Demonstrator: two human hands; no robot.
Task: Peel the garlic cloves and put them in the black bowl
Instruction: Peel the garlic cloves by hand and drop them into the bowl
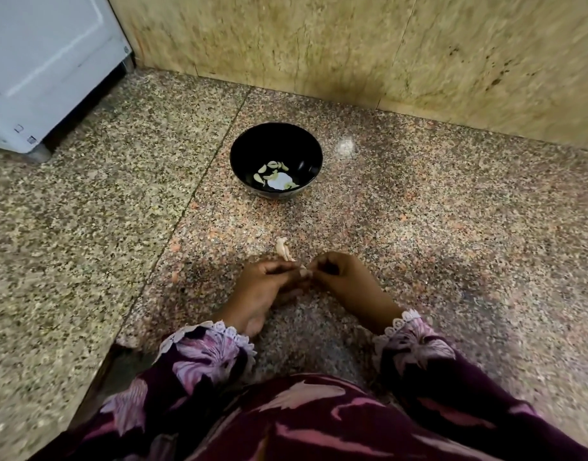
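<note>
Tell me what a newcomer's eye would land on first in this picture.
First, the round glossy black bowl on the speckled granite counter, with several pale peeled garlic cloves in its bottom. Next, nearer the camera, the left hand and right hand meet fingertip to fingertip, pinching a small pale garlic clove. A scrap of papery garlic skin lies just beyond them.

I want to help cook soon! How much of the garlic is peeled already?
Several peeled cloves already lie in the black bowl. Right now the left hand and right hand pinch one more clove between them, still being peeled. A bit of garlic waits on the counter just beyond the hands.
</note>
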